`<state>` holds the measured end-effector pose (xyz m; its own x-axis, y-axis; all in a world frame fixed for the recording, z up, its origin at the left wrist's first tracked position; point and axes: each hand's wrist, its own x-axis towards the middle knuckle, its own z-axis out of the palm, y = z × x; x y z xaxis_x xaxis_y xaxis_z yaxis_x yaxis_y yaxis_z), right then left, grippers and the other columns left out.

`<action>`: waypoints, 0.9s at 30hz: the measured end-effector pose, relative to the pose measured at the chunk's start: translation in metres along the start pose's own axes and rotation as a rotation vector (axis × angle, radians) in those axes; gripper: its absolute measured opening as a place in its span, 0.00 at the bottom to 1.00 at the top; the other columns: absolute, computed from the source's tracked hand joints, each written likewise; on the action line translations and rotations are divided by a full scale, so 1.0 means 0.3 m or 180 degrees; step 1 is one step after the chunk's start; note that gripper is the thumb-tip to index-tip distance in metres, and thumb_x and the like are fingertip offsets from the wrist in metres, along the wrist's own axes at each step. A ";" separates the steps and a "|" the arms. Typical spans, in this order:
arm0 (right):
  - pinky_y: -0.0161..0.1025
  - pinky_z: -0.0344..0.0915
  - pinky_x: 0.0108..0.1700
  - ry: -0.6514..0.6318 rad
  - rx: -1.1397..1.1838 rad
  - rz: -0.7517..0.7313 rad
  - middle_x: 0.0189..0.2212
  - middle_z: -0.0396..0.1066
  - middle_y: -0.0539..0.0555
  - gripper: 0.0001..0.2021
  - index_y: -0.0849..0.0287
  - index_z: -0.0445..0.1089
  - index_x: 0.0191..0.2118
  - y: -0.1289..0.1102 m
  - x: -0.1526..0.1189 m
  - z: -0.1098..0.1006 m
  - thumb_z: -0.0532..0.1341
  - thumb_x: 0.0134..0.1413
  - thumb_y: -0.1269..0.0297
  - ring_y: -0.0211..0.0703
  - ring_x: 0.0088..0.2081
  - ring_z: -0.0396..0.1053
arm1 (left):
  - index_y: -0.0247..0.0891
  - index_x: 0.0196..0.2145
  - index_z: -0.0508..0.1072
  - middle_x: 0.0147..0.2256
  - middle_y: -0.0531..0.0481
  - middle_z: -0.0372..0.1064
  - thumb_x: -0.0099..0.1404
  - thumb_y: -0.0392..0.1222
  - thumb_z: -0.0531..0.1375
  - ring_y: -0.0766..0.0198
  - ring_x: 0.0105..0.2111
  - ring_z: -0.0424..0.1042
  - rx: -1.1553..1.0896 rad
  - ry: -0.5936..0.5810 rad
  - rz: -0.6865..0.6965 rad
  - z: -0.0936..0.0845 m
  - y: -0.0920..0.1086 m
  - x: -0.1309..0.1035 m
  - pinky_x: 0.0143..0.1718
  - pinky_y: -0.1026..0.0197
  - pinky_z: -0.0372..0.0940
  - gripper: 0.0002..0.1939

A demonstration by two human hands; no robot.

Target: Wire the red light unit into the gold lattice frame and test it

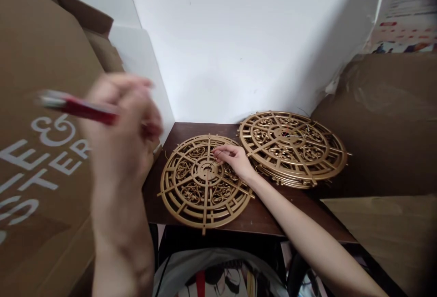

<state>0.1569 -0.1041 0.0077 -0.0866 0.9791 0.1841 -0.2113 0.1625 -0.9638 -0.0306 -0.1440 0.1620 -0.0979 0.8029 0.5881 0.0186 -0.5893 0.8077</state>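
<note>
Raised close to the camera, my left hand [124,119] is blurred by motion, its fingers closed around a red pen-like tool [90,109] with a silvery end. Its exact kind is too blurred to make out. On the dark wooden table lies a gold round openwork frame [189,220] with scrollwork and a pierced hub, apparently stacked on another. Over its hub, my right hand [234,159] pinches a thin dark wire [212,165] that runs down to the hub. A short red wire [208,175] shows at the hub too.
A stack of similar gold frames [293,172] with loose coloured wires stands at the right. Cardboard boxes flank the table at left [41,83] and right [378,119]. Behind rises a white wall [221,51]. An open bag [191,258] sits below the front edge.
</note>
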 end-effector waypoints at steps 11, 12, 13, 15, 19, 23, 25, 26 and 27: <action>0.37 0.68 0.36 0.0124 0.0574 0.0035 0.30 0.76 0.52 0.14 0.58 0.77 0.31 0.017 0.006 0.004 0.72 0.38 0.55 0.37 0.30 0.70 | 0.33 0.38 0.76 0.25 0.51 0.70 0.57 0.44 0.63 0.65 0.26 0.66 0.1074 -0.2014 -0.1092 0.033 -0.400 -0.030 0.29 0.63 0.61 0.13; 0.37 0.68 0.36 0.0128 0.0467 -0.0008 0.30 0.76 0.52 0.15 0.58 0.77 0.31 0.018 0.007 0.005 0.72 0.38 0.55 0.37 0.29 0.70 | 0.34 0.40 0.76 0.26 0.51 0.71 0.55 0.43 0.64 0.65 0.27 0.66 0.0953 -0.2066 -0.1090 0.038 -0.407 -0.032 0.30 0.63 0.61 0.16; 0.37 0.68 0.34 0.0124 0.0356 -0.0041 0.28 0.76 0.52 0.15 0.59 0.77 0.31 0.019 0.008 0.008 0.71 0.39 0.54 0.37 0.28 0.69 | 0.34 0.42 0.75 0.29 0.50 0.72 0.53 0.43 0.65 0.64 0.29 0.68 0.0805 -0.2112 -0.1073 0.042 -0.412 -0.036 0.31 0.63 0.62 0.18; 0.35 0.65 0.30 0.0132 0.0164 -0.0050 0.24 0.73 0.50 0.15 0.60 0.76 0.30 0.019 0.011 0.014 0.71 0.40 0.53 0.36 0.26 0.67 | 0.35 0.43 0.75 0.34 0.48 0.74 0.52 0.43 0.66 0.63 0.32 0.69 0.0516 -0.2184 -0.1070 0.051 -0.422 -0.041 0.33 0.63 0.63 0.19; 0.32 0.60 0.23 0.0173 0.0071 0.0051 0.18 0.68 0.48 0.17 0.61 0.73 0.27 0.015 0.026 0.024 0.69 0.41 0.51 0.33 0.21 0.63 | 0.34 0.36 0.76 0.28 0.49 0.72 0.55 0.44 0.65 0.67 0.25 0.65 0.0468 -0.2046 -0.1177 0.060 -0.448 -0.033 0.25 0.66 0.59 0.13; 0.30 0.59 0.22 0.0111 0.0207 0.0172 0.22 0.70 0.49 0.18 0.62 0.72 0.27 0.018 0.043 0.019 0.69 0.40 0.49 0.31 0.21 0.63 | 0.33 0.30 0.76 0.17 0.54 0.62 0.54 0.47 0.67 0.73 0.16 0.53 0.0407 -0.1847 -0.1367 0.069 -0.477 -0.008 0.18 0.67 0.48 0.13; 0.30 0.60 0.22 0.0112 0.0224 0.0217 0.22 0.71 0.50 0.19 0.62 0.73 0.27 0.020 0.046 0.015 0.70 0.39 0.49 0.31 0.21 0.63 | 0.32 0.28 0.75 0.17 0.55 0.61 0.52 0.48 0.68 0.75 0.15 0.50 0.0193 -0.1638 -0.1460 0.077 -0.490 -0.002 0.16 0.67 0.44 0.14; 0.30 0.60 0.22 0.0109 0.0207 0.0220 0.22 0.71 0.50 0.19 0.62 0.73 0.27 0.021 0.046 0.014 0.70 0.38 0.49 0.31 0.21 0.63 | 0.32 0.29 0.75 0.18 0.55 0.62 0.52 0.48 0.68 0.76 0.14 0.50 0.0065 -0.1537 -0.1485 0.081 -0.496 -0.001 0.16 0.68 0.44 0.15; 0.31 0.61 0.23 0.0104 0.0175 0.0216 0.21 0.70 0.50 0.19 0.62 0.73 0.26 0.020 0.044 0.014 0.70 0.38 0.48 0.31 0.20 0.63 | 0.32 0.30 0.75 0.19 0.54 0.64 0.51 0.48 0.68 0.76 0.15 0.50 -0.0056 -0.1464 -0.1502 0.083 -0.502 -0.002 0.16 0.68 0.43 0.16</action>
<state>0.1504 -0.0907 0.0051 -0.0709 0.9912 0.1115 -0.2591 0.0896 -0.9617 -0.0085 -0.0537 0.0411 0.3438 0.9297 0.1323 0.0611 -0.1627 0.9848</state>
